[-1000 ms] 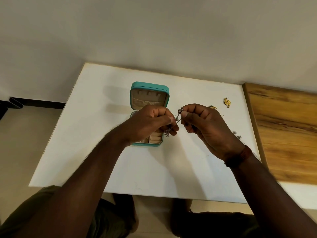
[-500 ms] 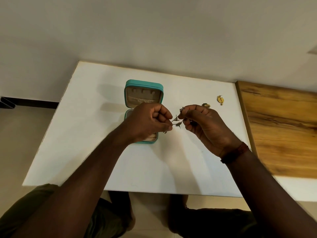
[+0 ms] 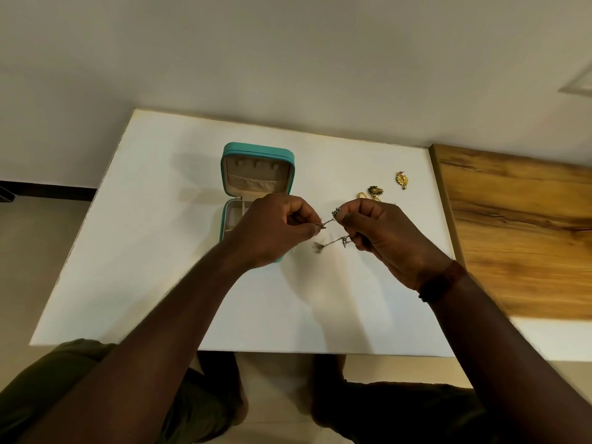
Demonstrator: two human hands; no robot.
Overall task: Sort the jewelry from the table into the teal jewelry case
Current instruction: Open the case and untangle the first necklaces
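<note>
Both hands pinch one silver chain point(image 3: 328, 222) above the table point(image 3: 160, 283), just right of the open case point(image 3: 258, 149)
One end sits in the left hand point(image 3: 275, 229), the other in the right hand point(image 3: 384, 238), fists close but not touching; a blurred bit dangles below; to do this well, I judge, hold the chain taut, free any tangle, then lower it into the case; gold pieces point(image 3: 402, 180) lie beyond the right hand.
</note>
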